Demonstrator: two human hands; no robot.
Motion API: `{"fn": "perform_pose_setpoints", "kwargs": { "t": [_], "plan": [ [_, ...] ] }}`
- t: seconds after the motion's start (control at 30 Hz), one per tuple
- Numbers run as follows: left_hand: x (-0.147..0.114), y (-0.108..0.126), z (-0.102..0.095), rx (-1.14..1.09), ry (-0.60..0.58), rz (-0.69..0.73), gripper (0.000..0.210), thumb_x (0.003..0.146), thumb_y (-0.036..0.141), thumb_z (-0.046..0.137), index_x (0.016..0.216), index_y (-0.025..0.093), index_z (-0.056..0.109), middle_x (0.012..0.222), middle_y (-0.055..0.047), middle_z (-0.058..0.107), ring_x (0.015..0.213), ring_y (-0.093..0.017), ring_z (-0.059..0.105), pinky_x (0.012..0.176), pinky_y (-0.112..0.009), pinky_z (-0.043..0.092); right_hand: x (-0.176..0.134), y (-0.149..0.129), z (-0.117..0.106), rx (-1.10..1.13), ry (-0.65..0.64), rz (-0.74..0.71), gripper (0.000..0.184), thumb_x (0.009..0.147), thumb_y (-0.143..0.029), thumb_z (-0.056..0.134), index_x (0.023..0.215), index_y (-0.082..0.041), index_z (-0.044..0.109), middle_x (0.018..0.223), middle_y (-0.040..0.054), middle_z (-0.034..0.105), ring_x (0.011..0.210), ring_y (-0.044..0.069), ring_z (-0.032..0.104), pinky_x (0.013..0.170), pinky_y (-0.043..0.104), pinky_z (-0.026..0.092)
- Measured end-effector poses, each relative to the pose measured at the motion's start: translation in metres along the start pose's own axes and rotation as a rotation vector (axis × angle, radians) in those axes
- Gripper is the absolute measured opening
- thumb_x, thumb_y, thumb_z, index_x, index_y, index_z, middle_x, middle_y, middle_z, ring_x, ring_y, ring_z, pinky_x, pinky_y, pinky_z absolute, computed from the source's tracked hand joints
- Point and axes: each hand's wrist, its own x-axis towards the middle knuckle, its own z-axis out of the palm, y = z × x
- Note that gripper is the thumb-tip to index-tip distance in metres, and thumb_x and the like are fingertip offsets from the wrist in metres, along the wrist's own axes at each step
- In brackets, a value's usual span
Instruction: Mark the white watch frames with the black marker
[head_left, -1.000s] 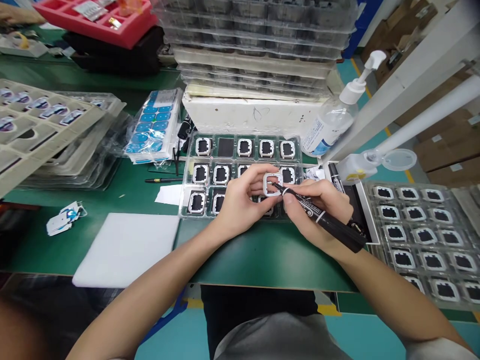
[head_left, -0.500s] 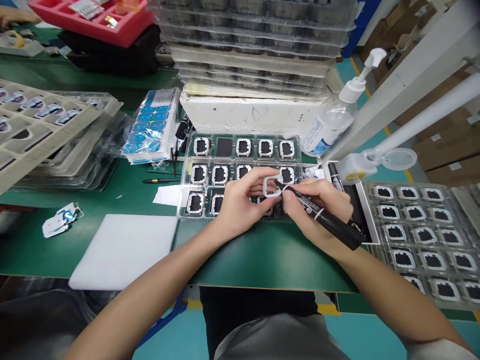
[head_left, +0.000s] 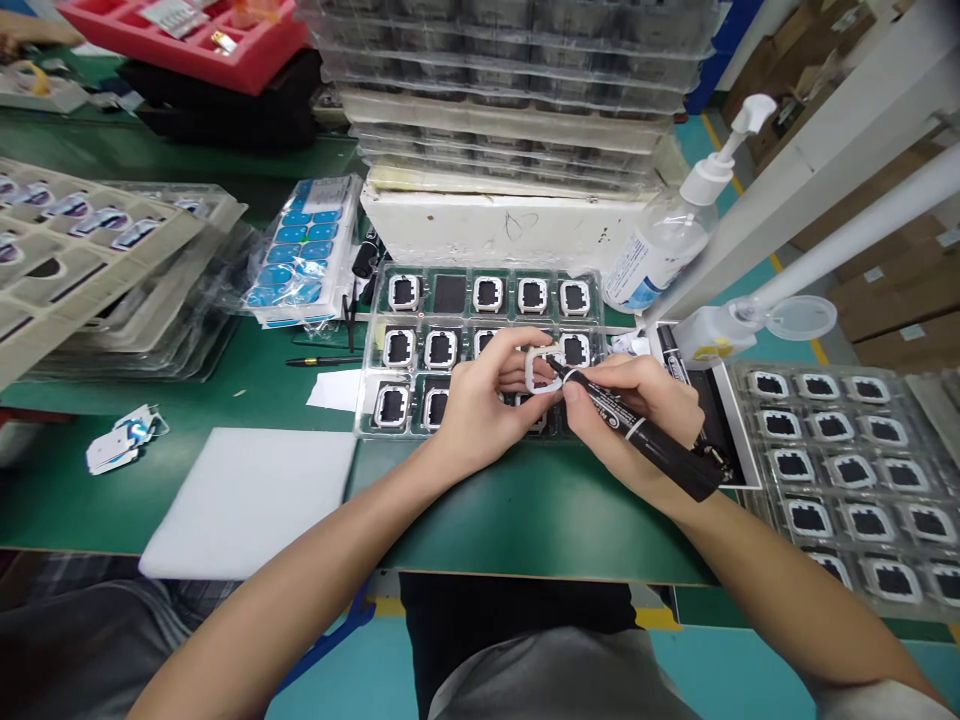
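Observation:
Between the thumb and fingers of my left hand (head_left: 487, 405) is a small white square frame (head_left: 534, 372) with rounded corners, held up above a clear plastic tray (head_left: 369, 385). My right hand (head_left: 637, 405) grips a black marker pen (head_left: 626, 425) like a writing tool. Its tip is at the frame's inner right edge; whether it touches I cannot tell. More white frames with dark centres, such as one frame (head_left: 399, 348), sit in the tray's pockets. One back-row pocket (head_left: 449, 295) shows only a dark square. My left hand hides part of the front rows.
A tall stack of clear trays (head_left: 510, 60) stands behind on a white block (head_left: 487, 225). To the right are a pump bottle (head_left: 664, 245) and another filled tray (head_left: 851, 470). A white foam sheet (head_left: 251, 500) lies at left, near a blue-patterned pack (head_left: 300, 250) and stacked trays (head_left: 150, 300).
The marker's rear end has shifted very slightly left and its tip a little along the frame's edge. Both hands keep their grip in nearly the same place.

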Motion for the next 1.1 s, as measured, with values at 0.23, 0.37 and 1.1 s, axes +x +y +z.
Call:
{"fn": "perform_pose_setpoints", "kwargs": {
  "t": [0.23,0.37,1.1],
  "plan": [
    [0.0010,0.0007,-0.0011,-0.001,-0.001,0.012,0.039,0.086,0.019,0.081,0.120,0.022,0.063,0.095,-0.001,0.080,0.086,-0.015,0.081,0.080,-0.024,0.069,-0.0012,0.0015,0.0001,0.037,-0.033,0.013,0.022,0.090,-0.018,0.081,0.106,-0.027,0.069,0.093,0.0006,0.076,0.079,0.018,0.076,0.062,0.029,0.062],
    [0.0010,0.0005,-0.0013,0.011,0.001,0.033,0.039,0.086,0.018,0.081,0.120,0.022,0.064,0.094,0.000,0.080,0.085,-0.014,0.081,0.080,-0.023,0.069,0.0001,0.0046,0.0020,0.066,-0.030,-0.052,0.025,0.088,-0.014,0.080,0.106,-0.027,0.069,0.092,0.0010,0.075,0.079,0.019,0.074,0.062,0.030,0.060],
    [-0.0005,0.0000,-0.0020,0.054,-0.025,0.071,0.037,0.088,0.013,0.080,0.121,0.022,0.064,0.093,0.001,0.078,0.087,-0.013,0.081,0.082,-0.022,0.068,0.0064,0.0072,0.0042,0.065,-0.017,-0.127,0.020,0.092,-0.013,0.075,0.097,-0.029,0.064,0.081,-0.0024,0.072,0.068,0.017,0.069,0.060,0.032,0.057]
  ]
}}
